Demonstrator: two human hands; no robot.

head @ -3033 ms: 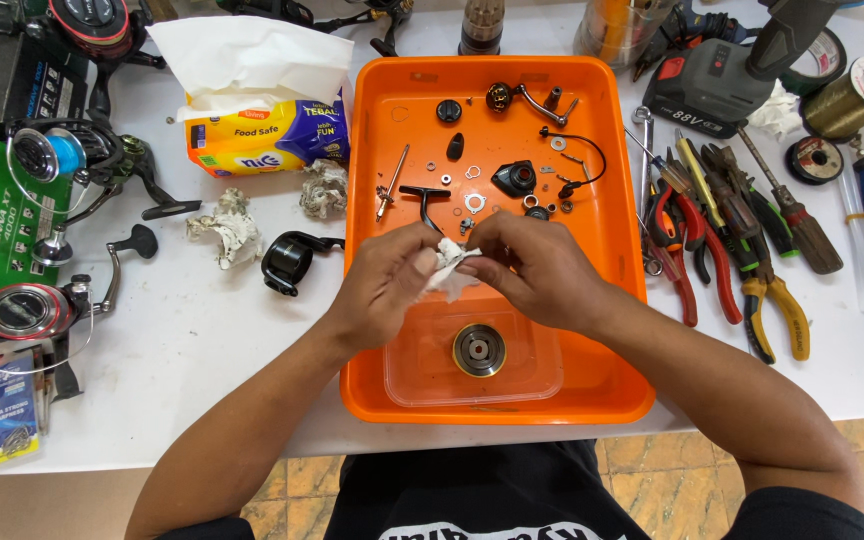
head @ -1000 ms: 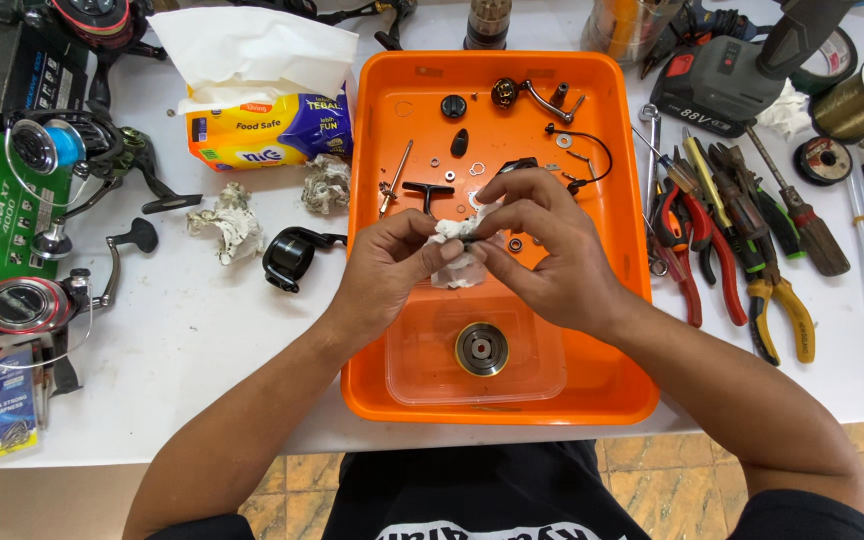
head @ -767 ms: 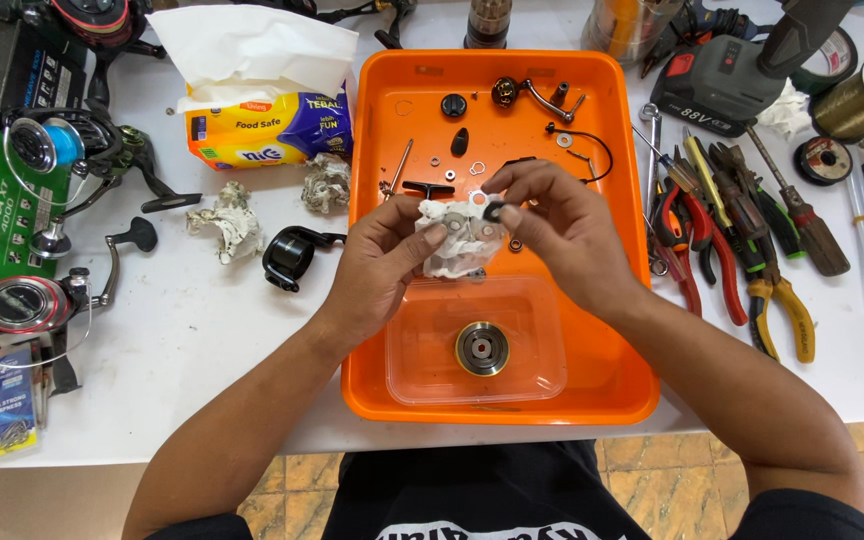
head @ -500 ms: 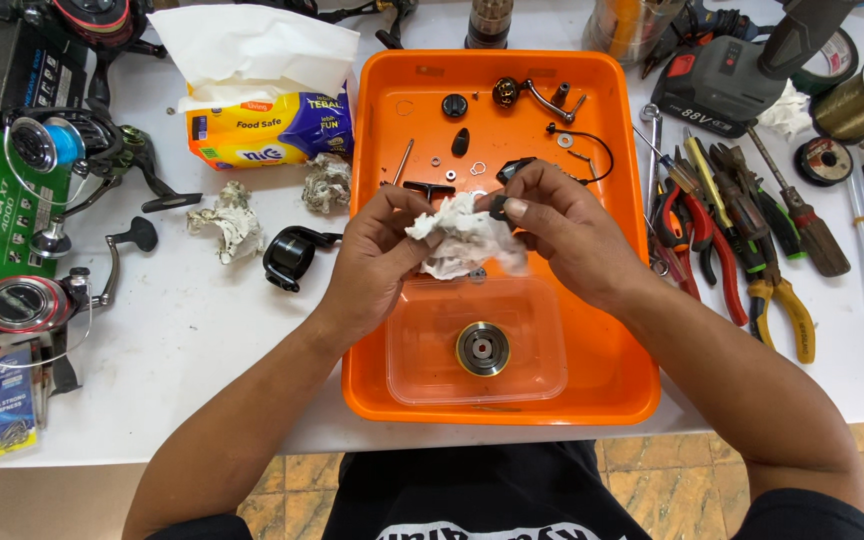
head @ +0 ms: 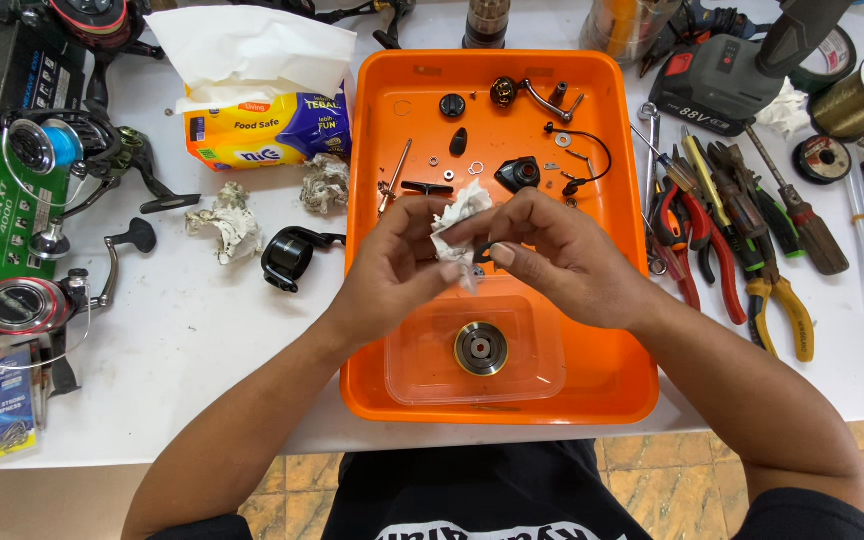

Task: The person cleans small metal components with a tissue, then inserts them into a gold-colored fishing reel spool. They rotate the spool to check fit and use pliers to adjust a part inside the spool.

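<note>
The left hand (head: 392,265) and right hand (head: 552,255) are pinching a crumpled white tissue (head: 457,222) around a small dark part (head: 482,252), above the glossy orange tray (head: 612,390).

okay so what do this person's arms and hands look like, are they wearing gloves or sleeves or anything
No gloves: the left hand and right hand are bare, with no rings or watch showing. Both forearms are uncovered; black short sleeves show only at the bottom edge, along with a black shirt with white print.

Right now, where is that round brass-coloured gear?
In the head view, the round gear lies in the clear tub inside the orange tray, just below both hands.
</note>
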